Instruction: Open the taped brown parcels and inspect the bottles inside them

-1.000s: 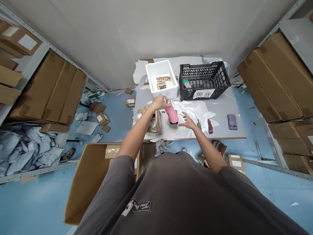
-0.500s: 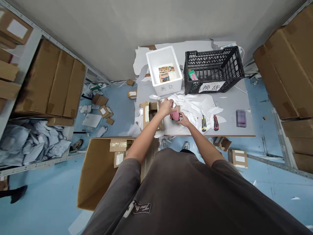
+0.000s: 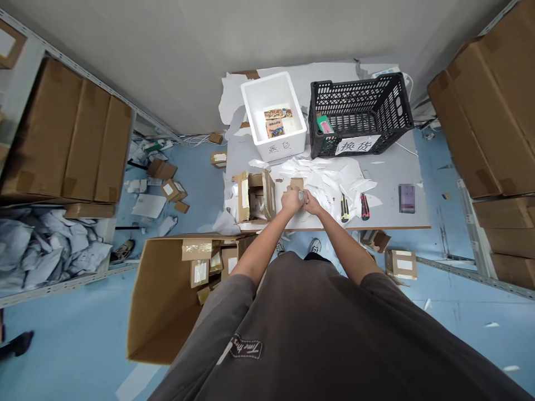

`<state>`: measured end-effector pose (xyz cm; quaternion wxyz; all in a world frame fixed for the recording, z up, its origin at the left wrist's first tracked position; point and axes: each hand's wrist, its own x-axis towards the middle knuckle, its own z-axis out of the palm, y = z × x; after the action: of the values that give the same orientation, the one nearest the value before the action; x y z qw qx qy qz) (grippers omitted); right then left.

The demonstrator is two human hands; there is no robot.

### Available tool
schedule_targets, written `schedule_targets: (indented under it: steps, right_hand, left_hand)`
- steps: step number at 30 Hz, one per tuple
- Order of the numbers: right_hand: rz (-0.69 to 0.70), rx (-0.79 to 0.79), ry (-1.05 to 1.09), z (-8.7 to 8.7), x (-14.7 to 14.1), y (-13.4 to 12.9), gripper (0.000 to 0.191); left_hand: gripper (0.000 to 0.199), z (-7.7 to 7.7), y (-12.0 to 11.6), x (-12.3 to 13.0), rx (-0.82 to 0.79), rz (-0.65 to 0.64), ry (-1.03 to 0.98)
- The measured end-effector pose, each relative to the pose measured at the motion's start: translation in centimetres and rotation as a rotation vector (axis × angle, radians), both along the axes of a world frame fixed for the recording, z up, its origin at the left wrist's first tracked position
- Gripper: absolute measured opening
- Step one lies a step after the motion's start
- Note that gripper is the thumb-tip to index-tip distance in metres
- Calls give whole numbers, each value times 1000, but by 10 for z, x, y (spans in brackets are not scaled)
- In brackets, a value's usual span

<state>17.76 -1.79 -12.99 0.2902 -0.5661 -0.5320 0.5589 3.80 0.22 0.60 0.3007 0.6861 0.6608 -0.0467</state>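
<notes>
Both hands meet over the front of the table, around a small cardboard box (image 3: 296,183) whose raised flap shows behind them. My left hand (image 3: 291,199) is closed round a small item with a round silvery top (image 3: 301,195); most of it is hidden by the fingers. Close against it on the right, my right hand (image 3: 311,203) has its fingers curled at the same spot, and what they grip is too small to make out. To the left stands an open cardboard box (image 3: 268,195) with paper inside. White paper scraps (image 3: 326,181) lie behind and right of the hands.
A white bin (image 3: 273,146) and a black crate (image 3: 355,125) stand at the back. Yellow-black (image 3: 345,208) and red-black (image 3: 365,207) cutters lie right, then a purple item (image 3: 407,199). A large open carton (image 3: 161,295) holds boxes at lower left. Shelves flank the table.
The pink bottle seen between the hands is now hidden. My left hand has moved down and right, beside my right hand. The view has shifted slightly, and the open box at left is uncovered.
</notes>
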Motion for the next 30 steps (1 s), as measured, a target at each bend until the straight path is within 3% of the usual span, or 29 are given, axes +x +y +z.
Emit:
schedule_targets:
  steps: [4, 6, 9, 12, 15, 19, 22, 25, 30]
  right_hand:
    - [-8, 14, 12, 1, 3, -3, 85]
    - [-4, -10, 50, -1, 5, -3, 89]
    - [6, -56, 66, -5, 7, -4, 97]
    - [12, -72, 58, -10, 8, -3, 103]
    - [25, -13, 54, -10, 9, -4, 104]
    - [-50, 58, -13, -3, 9, -15, 95]
    - [-124, 147, -104, 4, 7, -30, 76]
    - [-72, 237, -159, 8, 2, -39, 63]
    - [-82, 165, -126, 13, 7, -42, 70]
  left_hand:
    - [52, -12, -20, -15, 71, -62, -160]
    - [49, -19, -26, -25, 156, -11, -271]
    - [47, -39, -30, -37, 213, 316, -402]
    - [56, -67, -29, -42, 42, 679, -603]
    - [64, -94, -25, -40, -128, 813, -877]
    - [70, -120, -19, -39, -77, 723, -1057]
    - [70, -129, -16, -42, -71, 647, -1108]
    - [67, -129, -17, -49, -52, 551, -1140]
    - [64, -116, -22, -65, -4, 294, -1082]
